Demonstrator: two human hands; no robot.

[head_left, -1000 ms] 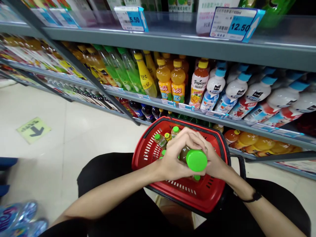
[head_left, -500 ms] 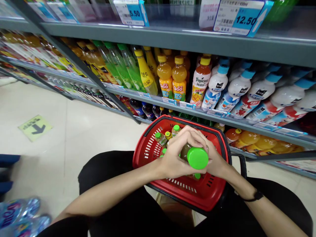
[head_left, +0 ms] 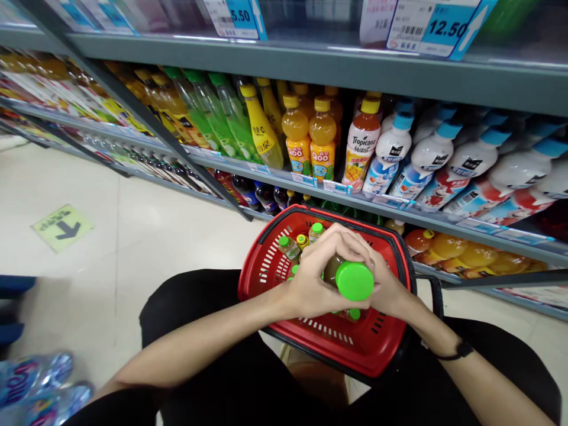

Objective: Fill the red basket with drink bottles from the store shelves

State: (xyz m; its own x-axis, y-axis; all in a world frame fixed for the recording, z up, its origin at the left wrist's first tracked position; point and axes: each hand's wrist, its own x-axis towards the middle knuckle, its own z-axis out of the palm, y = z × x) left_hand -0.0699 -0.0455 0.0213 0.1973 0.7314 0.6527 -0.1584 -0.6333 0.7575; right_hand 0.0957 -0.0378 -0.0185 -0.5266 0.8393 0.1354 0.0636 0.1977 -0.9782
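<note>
Both of my hands are wrapped round a drink bottle (head_left: 354, 281) with a bright green cap, its cap end tilted up toward me. My left hand (head_left: 316, 277) curls round its left side, and my right hand (head_left: 385, 278) closes on the other side, fingers overlapping on top. Most of the bottle's body is hidden by the fingers. Below the hands a red shopping basket (head_left: 381, 349) sits between my knees. Inside it lie several small bottles, among them a green-capped bottle (head_left: 289, 247) and a yellow-capped bottle (head_left: 302, 241).
A grey shelf (head_left: 284, 59) with rows of drinks runs across ahead, holding orange Qoo bottles (head_left: 322, 139) and white blue-capped bottles (head_left: 432, 154). The basket's black handle (head_left: 437, 299) hangs at its right. Wrapped water bottles (head_left: 39, 378) lie on the floor at lower left.
The view has shifted very slightly. Both hands keep their hold on the green-capped bottle, with no clear movement of it over the basket.
</note>
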